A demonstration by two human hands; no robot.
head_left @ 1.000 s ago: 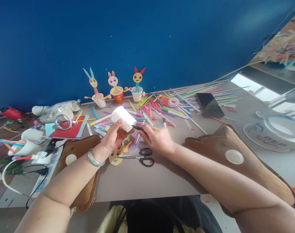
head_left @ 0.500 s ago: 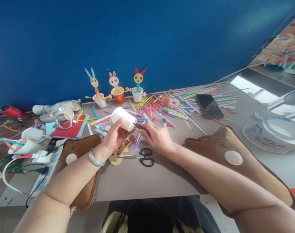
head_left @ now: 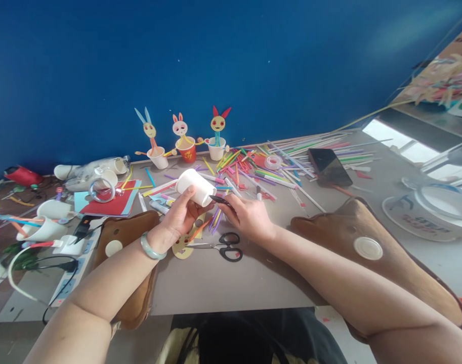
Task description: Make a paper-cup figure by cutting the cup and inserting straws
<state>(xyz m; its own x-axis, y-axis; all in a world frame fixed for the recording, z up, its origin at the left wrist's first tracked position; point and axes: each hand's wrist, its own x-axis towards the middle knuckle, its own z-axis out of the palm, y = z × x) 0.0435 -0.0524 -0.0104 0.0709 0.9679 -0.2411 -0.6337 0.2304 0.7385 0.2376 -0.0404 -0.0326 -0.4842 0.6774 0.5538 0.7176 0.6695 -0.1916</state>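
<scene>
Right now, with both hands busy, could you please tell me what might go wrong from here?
The dark pointed tool in the right hand could slip off the white paper cup and jab the nearby left hand. The cup might dent if squeezed harder. The black-handled scissors lie close by and could get knocked.

WORN | left hand [head_left: 182,215]: smooth pale-green bangle [head_left: 153,246] — rounded ring, at wrist behind fingers | lap: dark garment [head_left: 234,336] — below fingers of both hands, pale-yellow fabric [head_left: 173,347] with dark bands at left
</scene>
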